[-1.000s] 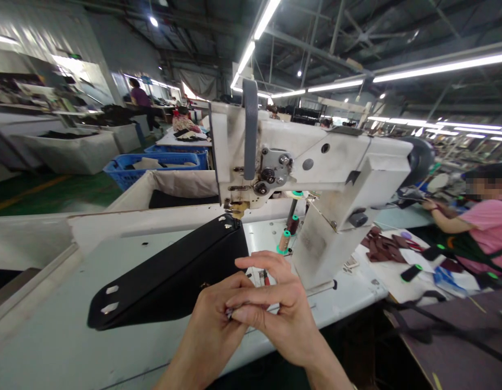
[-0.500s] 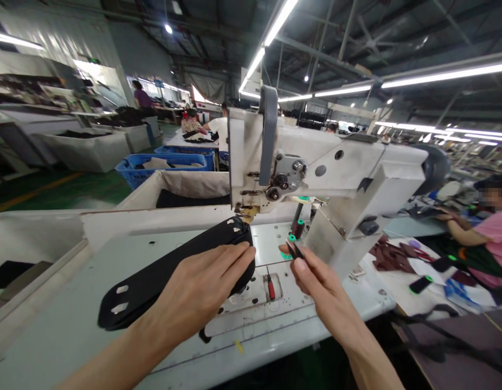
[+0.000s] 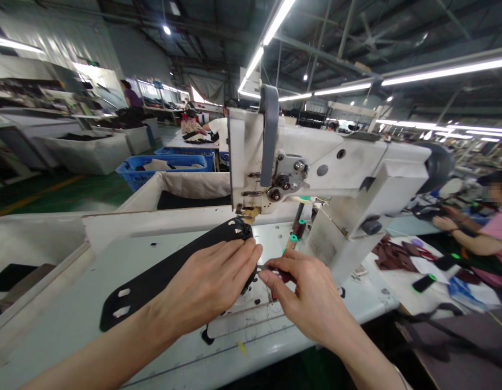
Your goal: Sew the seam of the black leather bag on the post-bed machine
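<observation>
A long black panel (image 3: 165, 265) with cut-out slots at both ends lies slanted under the head of a white sewing machine (image 3: 340, 157). My left hand (image 3: 212, 279) is laid over the panel's right end, its fingers together and bent over the edge, the thumb hidden. Close beside those fingertips, my right hand (image 3: 306, 290) pinches small dark thread snips (image 3: 264, 267). Only their metal tip shows clearly at the panel's edge. A red-handled tool (image 3: 274, 296) on the machine bed is mostly covered by my right hand.
Thread spools (image 3: 300, 228) stand behind my right hand. Left of the table is a pale bin (image 3: 68, 271) with dark pieces in it. Beyond the machine are a blue basket (image 3: 161, 169) and a cloth-lined bin (image 3: 194, 181). A co-worker in pink (image 3: 493, 233) sits at the right.
My right hand has moved left and down with the snips, from near the spools to the panel's edge beside my left fingertips. My left hand stays on the panel.
</observation>
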`<state>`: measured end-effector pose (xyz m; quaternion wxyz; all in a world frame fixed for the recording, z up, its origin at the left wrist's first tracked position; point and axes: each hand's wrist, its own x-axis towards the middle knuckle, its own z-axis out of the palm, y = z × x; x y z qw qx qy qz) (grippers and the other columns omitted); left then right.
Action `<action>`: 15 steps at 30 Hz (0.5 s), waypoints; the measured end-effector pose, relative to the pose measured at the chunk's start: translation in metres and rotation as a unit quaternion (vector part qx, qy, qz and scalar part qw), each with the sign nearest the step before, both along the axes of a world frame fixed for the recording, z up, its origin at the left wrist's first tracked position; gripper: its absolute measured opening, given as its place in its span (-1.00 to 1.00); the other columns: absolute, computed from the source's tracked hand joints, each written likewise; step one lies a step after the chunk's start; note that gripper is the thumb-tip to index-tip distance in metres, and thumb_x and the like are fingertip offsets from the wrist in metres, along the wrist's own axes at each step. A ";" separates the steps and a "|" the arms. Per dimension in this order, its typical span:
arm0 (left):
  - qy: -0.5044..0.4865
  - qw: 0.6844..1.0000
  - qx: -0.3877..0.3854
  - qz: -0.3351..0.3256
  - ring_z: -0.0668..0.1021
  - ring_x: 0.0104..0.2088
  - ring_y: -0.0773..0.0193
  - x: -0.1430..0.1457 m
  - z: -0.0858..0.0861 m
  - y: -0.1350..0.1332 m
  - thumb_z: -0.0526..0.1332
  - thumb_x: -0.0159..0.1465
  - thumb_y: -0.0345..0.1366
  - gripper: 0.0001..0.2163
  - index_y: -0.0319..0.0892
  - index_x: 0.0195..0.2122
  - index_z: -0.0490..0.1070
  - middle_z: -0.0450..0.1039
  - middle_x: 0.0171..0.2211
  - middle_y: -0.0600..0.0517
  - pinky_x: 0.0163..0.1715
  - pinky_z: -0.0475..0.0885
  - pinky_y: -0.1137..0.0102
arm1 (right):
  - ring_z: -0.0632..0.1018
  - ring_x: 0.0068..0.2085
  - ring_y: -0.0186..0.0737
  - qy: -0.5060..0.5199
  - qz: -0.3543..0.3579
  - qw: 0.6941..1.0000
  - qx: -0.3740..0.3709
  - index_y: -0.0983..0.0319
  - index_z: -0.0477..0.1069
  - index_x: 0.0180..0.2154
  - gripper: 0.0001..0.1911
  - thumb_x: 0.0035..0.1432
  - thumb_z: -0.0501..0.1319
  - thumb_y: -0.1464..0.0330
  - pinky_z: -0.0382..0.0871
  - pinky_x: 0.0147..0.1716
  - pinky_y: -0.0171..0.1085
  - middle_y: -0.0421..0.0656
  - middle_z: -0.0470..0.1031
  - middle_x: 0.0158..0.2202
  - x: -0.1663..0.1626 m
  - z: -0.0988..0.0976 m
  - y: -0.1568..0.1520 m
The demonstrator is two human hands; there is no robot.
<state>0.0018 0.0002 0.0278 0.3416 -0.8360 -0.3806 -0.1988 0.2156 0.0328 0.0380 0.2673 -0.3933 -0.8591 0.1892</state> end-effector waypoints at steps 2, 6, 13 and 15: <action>-0.002 1.000 -0.004 -0.003 0.54 -0.03 0.16 0.000 -0.001 0.000 -0.02 0.40 -0.43 -0.67 -0.26 0.12 0.38 0.52 0.01 -0.12 -0.04 0.49 0.28 | 0.51 -0.40 -0.22 -0.013 -0.004 1.000 0.002 0.14 0.60 -0.26 -0.74 0.32 0.21 0.16 0.16 -0.42 -0.25 -0.16 0.48 -0.40 -0.003 0.002 0.000; -0.015 1.000 -0.010 -0.011 0.54 0.00 0.17 -0.001 -0.004 0.001 -0.03 0.41 -0.41 -0.65 -0.25 0.17 0.35 0.51 0.02 -0.13 -0.01 0.49 0.28 | 0.52 -0.40 -0.23 -0.014 -0.002 1.000 0.009 0.14 0.60 -0.29 -0.77 0.30 0.24 0.18 0.14 -0.43 -0.25 -0.17 0.50 -0.40 -0.005 0.003 -0.001; -0.095 0.995 -0.024 -0.034 0.57 -0.09 0.24 -0.006 0.003 -0.001 0.05 0.40 -0.40 -0.71 -0.22 0.09 0.40 0.54 -0.03 -0.08 -0.06 0.51 0.35 | 0.50 -0.38 -0.23 0.046 0.051 0.997 -0.037 0.12 0.62 -0.14 -0.73 0.18 0.36 0.14 0.25 -0.39 -0.26 -0.16 0.52 -0.35 0.013 -0.008 0.011; -0.139 0.989 -0.040 -0.035 0.57 -0.14 0.32 -0.003 0.006 -0.003 0.08 0.38 -0.42 -0.74 -0.15 0.03 0.45 0.53 -0.05 -0.02 -0.13 0.50 0.41 | 0.48 -0.36 -0.24 0.133 0.052 0.988 -0.058 0.11 0.59 -0.04 -0.65 0.12 0.41 0.19 0.30 -0.38 -0.27 -0.15 0.53 -0.29 0.015 -0.013 0.016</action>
